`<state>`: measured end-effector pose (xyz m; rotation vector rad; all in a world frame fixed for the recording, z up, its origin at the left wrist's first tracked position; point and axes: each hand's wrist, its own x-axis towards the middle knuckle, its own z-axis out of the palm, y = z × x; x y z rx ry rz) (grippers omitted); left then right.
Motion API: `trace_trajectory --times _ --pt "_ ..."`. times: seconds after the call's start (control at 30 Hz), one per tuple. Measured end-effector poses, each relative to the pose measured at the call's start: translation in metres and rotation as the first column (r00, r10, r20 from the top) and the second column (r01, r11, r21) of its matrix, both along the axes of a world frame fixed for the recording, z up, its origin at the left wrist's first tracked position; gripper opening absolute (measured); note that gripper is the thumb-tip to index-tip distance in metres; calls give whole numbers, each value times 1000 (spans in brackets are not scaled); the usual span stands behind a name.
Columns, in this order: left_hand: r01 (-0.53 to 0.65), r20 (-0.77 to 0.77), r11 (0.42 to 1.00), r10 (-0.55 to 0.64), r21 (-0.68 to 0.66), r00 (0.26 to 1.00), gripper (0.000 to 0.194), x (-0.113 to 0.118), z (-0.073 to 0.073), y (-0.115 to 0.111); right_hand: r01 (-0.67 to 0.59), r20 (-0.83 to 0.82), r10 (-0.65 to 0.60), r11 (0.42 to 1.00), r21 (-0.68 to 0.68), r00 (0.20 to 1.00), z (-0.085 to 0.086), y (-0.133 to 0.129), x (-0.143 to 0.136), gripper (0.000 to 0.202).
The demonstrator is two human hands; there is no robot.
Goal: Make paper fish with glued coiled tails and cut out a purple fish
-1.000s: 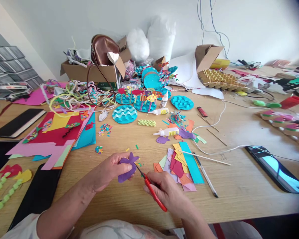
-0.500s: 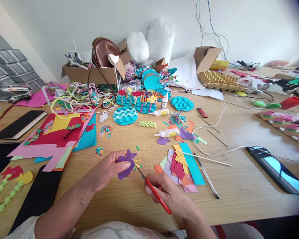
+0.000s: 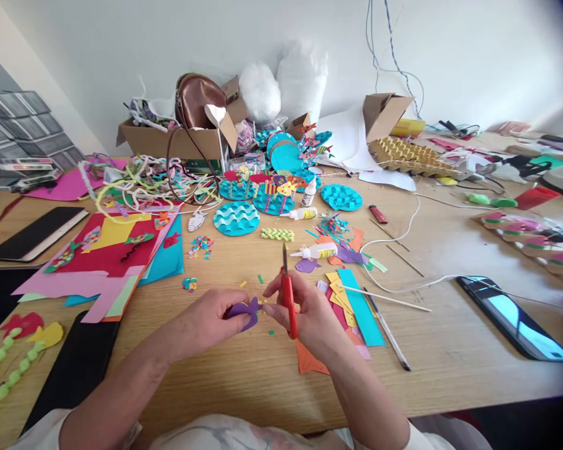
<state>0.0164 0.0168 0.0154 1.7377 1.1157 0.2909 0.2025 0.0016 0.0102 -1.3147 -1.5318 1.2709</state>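
Note:
A purple paper cutout (image 3: 249, 314) is pinched between the thumb and fingers of my left hand (image 3: 211, 322). My right hand (image 3: 304, 306) holds red-handled scissors (image 3: 288, 303), whose blades point up and away from the cutout. The thumb and a fingertip of that hand are at the cutout's right end. Small yellow and green paper bits lie on the wooden table (image 3: 206, 387) around the hands. Just right of my right hand are paper scraps, among them an orange piece (image 3: 309, 362) and a blue strip (image 3: 360, 306).
Glue bottles (image 3: 319, 251), blue scalloped discs (image 3: 236, 217) and a purple fish (image 3: 307, 265) lie farther back. Coloured sheets (image 3: 107, 250) are at left. A pen (image 3: 388, 331), a white cable (image 3: 403, 234) and a phone (image 3: 511, 319) are at right. Boxes (image 3: 169, 140) stand by the wall.
The scissors have swung upright in my right hand, away from the cutout. That hand has moved up, its fingertips now at the cutout, which is tilted flatter. An orange scrap shows nearer to me.

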Motion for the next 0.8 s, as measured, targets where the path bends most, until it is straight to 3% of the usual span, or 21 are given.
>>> trace_trajectory --times 0.17,0.27,0.33,0.5,0.63,0.7,0.8 --pt "58 -32 998 -58 -12 998 19 -3 -3 1 -98 -30 97 995 -20 995 0 7 -11 16" --pt "-21 72 999 23 -36 997 15 -7 -6 1 -42 -112 35 997 -58 993 -3 9 -13 15" --pt "-131 210 989 142 -68 967 17 -7 -7 0 30 -203 -49 995 -97 978 -4 9 -13 17" --pt "-386 460 886 463 -256 758 24 8 -16 -11 251 -393 -295 955 -161 871 -9 8 -18 21" --pt "-487 534 809 584 -327 611 19 18 -27 -14 286 -439 -329 944 -162 836 -14 3 -27 24" --pt "-511 542 811 575 -283 613 15 17 -26 -10 220 -438 -285 956 -193 853 -15 1 -28 27" --pt "-475 483 858 505 -195 715 12 9 -17 -2 97 -410 -177 973 -209 895 -13 1 -23 29"
